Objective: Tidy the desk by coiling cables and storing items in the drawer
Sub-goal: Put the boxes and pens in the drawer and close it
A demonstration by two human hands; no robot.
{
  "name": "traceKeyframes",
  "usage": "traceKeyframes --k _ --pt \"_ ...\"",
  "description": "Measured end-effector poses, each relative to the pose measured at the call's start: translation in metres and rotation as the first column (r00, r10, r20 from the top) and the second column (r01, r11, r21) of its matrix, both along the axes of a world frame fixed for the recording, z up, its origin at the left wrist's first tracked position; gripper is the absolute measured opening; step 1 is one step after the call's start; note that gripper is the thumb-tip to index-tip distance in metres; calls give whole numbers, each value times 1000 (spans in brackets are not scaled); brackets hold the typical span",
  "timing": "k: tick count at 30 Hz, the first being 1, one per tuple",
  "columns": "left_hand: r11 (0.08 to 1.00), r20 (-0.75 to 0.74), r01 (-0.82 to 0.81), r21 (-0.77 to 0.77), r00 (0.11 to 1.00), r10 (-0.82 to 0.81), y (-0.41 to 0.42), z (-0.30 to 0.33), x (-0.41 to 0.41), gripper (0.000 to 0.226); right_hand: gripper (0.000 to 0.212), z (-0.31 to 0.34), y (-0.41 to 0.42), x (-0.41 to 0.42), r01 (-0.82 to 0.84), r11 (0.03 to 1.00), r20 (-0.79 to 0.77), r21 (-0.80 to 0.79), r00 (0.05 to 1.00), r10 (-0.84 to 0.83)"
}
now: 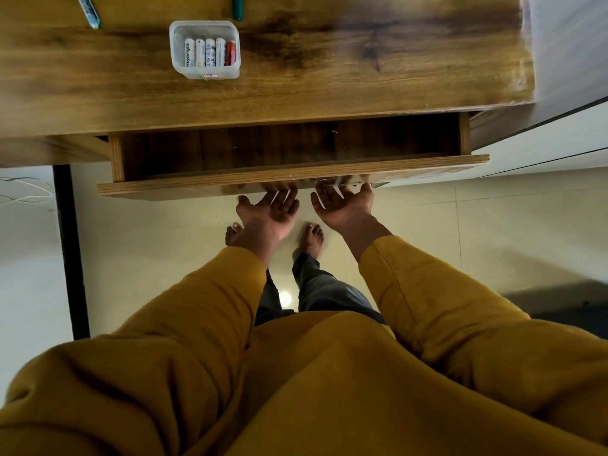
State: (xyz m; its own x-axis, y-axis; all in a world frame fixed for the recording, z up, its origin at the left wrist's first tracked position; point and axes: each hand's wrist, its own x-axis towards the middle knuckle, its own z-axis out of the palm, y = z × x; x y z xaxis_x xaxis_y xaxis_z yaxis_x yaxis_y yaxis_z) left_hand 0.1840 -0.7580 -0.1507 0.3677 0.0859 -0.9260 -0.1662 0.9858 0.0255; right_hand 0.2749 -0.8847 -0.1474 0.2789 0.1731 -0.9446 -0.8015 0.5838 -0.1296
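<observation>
Head view, looking steeply down. The brown wood-grain bench [296, 90] fills the upper frame. Its shallow wooden drawer [289, 177] is pulled partway out below the bench's front edge; the visible interior is dark wood with nothing discernible in it.

Left hand [268, 210]: palm up, under the drawer's front panel, fingertips hidden beneath the panel's lower edge. Right hand [343, 205]: same posture, just beside the left, palm up, fingertips likewise hidden under the panel. Whether the fingers curl round the panel or only press it from below cannot be told. Both arms wear mustard-yellow sleeves [210, 324].

On the bench, near the back left: a small translucent plastic tub [204, 72] holding five cylindrical batteries [210, 52] side by side, four white and one red. Beyond it, at the frame's top edge, a blue-and-white pen [88, 9] and a green pen [237, 6], both cut off.

Below: pale tiled floor [427, 225], a black bench leg [70, 245], thin white cable [26, 192] on the floor at left.
</observation>
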Motion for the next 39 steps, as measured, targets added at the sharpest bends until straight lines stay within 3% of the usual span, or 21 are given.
traceKeyframes --k 15,18,21,23,25,27,29,31,33,34,36,39 --pt "993 -44 107 41 993 -105 -13 -2 -30 73 57 7 -19 -27 -29 999 -19 -39 999 28" --pt "963 -103 264 51 961 -258 -8 3 -28 68 59 8 -24 -28 -59 996 -25 -65 998 58" --pt "786 -172 614 66 783 -597 -4 7 -29 48 62 7 -29 -31 -192 975 -27 -110 981 190" --pt "530 -219 840 114 542 -811 -2 9 -32 33 61 9 -31 -32 -321 939 -30 -124 947 320" --pt "233 -254 953 192 277 -927 0 11 -36 36 57 12 -34 -32 -460 877 -18 -137 887 462" --pt "13 -265 959 282 91 -960 1 22 -36 39 48 18 -37 -30 -661 727 18 -186 738 675" --pt "-182 -315 911 370 -61 -947 2 39 -30 34 39 30 -37 -28 -843 428 35 -325 441 897" --pt "-330 -384 832 445 -156 -910 4 55 -24 18 32 45 -31 -25 -865 146 23 -479 154 988" --pt "-495 -515 681 540 -198 -834 9 79 -21 18 33 62 -25 -21 -788 -47 32 -613 -84 996" --pt "-583 -614 578 570 -172 -770 12 94 -20 21 32 75 -23 -18 -745 -108 49 -658 -185 981" --pt "-703 -765 395 591 -2 -644 19 125 -18 26 31 106 -19 -12 -700 -152 123 -698 -327 937" --pt "-760 -816 297 578 241 -526 32 152 -17 18 32 150 -14 -1 -586 -172 178 -792 -491 853"
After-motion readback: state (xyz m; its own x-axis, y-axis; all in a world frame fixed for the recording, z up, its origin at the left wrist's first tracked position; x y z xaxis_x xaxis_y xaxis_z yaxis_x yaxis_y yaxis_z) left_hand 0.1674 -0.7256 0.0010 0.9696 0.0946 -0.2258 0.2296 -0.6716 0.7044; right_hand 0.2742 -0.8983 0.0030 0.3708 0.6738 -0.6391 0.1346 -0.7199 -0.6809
